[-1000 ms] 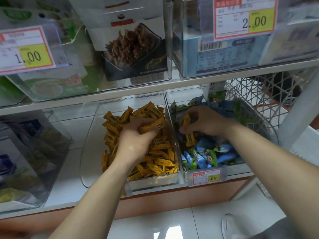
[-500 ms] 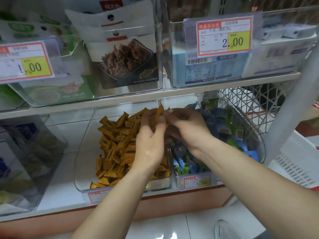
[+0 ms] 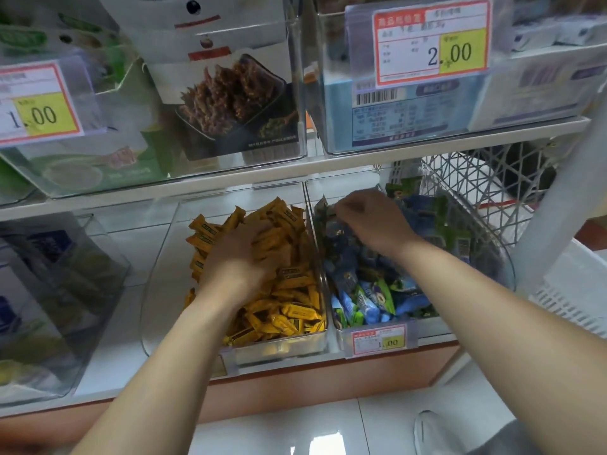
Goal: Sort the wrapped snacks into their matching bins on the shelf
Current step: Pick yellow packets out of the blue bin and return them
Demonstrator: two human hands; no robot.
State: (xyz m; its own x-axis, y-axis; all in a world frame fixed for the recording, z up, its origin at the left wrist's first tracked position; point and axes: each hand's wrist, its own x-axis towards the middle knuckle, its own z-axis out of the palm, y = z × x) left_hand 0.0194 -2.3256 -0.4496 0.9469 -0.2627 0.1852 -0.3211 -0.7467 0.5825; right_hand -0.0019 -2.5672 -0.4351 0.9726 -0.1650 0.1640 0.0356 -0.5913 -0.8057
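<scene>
On the lower shelf (image 3: 108,339), two clear bins stand side by side, walls touching.

Left bin (image 3: 154,307): heaped with yellow snacks (image 3: 289,307). Left hand (image 3: 243,257) lies palm down on the heap, fingers bent into the wrappers. The hand is blurred, so I cannot tell whether it grips any.

Right bin (image 3: 505,274): blue and green snacks (image 3: 368,300), with a price tag (image 3: 377,339) on the front. Right hand (image 3: 371,221) is at the rear left corner, fingers curled, tips on a dark wrapper. Cannot tell if this is a pinch or only contact.

Change since 0.5 s ago: the hands were together above the wall between the bins, with a yellow snack at the fingertips. They are now apart, one over each bin, and that snack cannot be picked out.
</scene>
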